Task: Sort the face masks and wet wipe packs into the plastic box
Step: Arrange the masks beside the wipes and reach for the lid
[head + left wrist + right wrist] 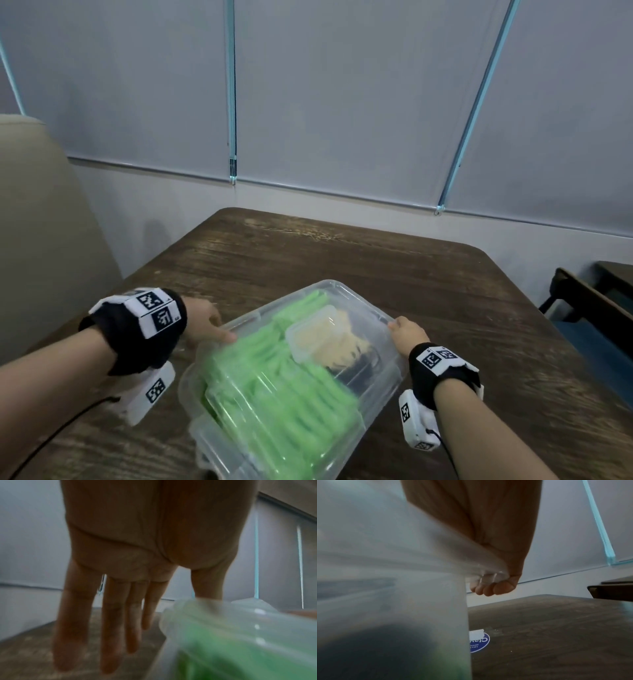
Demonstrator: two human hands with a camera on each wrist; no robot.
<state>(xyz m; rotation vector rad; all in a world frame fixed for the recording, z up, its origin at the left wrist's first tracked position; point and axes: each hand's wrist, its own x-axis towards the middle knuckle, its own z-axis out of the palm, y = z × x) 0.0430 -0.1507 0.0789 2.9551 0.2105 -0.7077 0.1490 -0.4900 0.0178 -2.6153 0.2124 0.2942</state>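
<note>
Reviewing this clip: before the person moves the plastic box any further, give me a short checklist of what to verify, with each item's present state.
1. Right hand has a hold on the plastic box: ok, fingers curl under its rim in the right wrist view.
2. Left hand has a hold: not ok, fingers hang straight beside the box, only the thumb near the rim.
3. Lid seated and latched: cannot tell, too blurred.
4. Green packs inside the box: ok.
5. Beige pack inside: ok, lying on the green ones.
6. Wooden table beyond the box free of obstacles: ok in the head view.
</note>
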